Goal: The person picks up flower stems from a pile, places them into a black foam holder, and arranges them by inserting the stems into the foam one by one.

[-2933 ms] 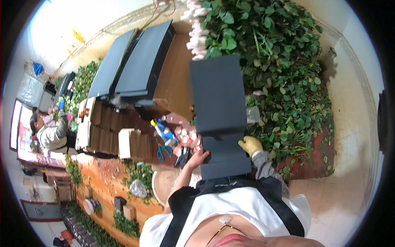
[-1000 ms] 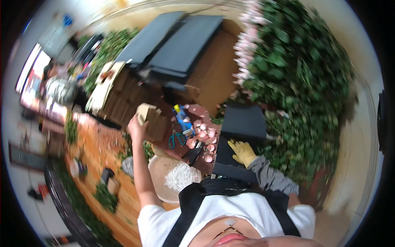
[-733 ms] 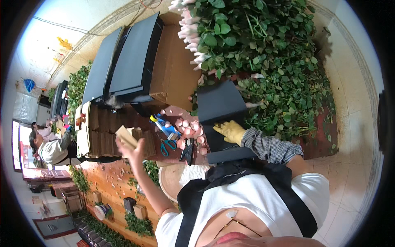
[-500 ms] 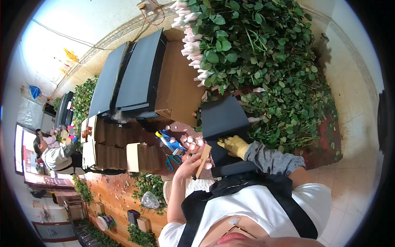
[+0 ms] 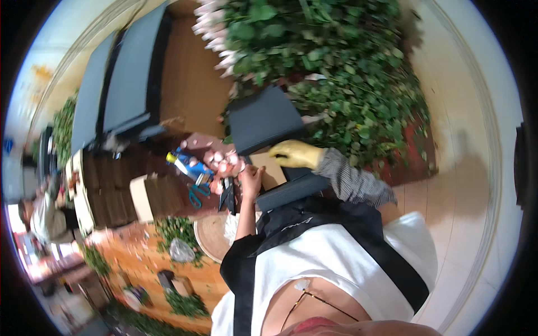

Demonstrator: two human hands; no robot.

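A brown piece of cardboard [image 5: 273, 171] lies on the black sheet [image 5: 264, 120], which is folded, with one panel spread at the far side and a thick folded edge near my apron. My bare left hand [image 5: 250, 182] grips the cardboard's left edge. In a yellow glove, my right hand [image 5: 297, 154] hovers over or rests on its far right corner, fingers loosely bent and apart; whether it touches is unclear. Just left of my left hand are pink petals [image 5: 224, 163], a black tool [image 5: 227, 196] and teal-handled scissors [image 5: 199, 193].
Leafy rose stems [image 5: 347, 106] pile up on the right, with white-wrapped heads [image 5: 212, 28] at the far end. Stacked black sheets [image 5: 134, 70] lie in a cardboard box at far left. Nearer stand brown cardboard pieces [image 5: 151, 199] and a round stool [image 5: 210, 235]. Another person [image 5: 50, 215] works at far left.
My left hand has brought the cardboard from upright beside the black sheet down onto it. My right hand has lifted from its flat press and bent its fingers. The whole view has shifted.
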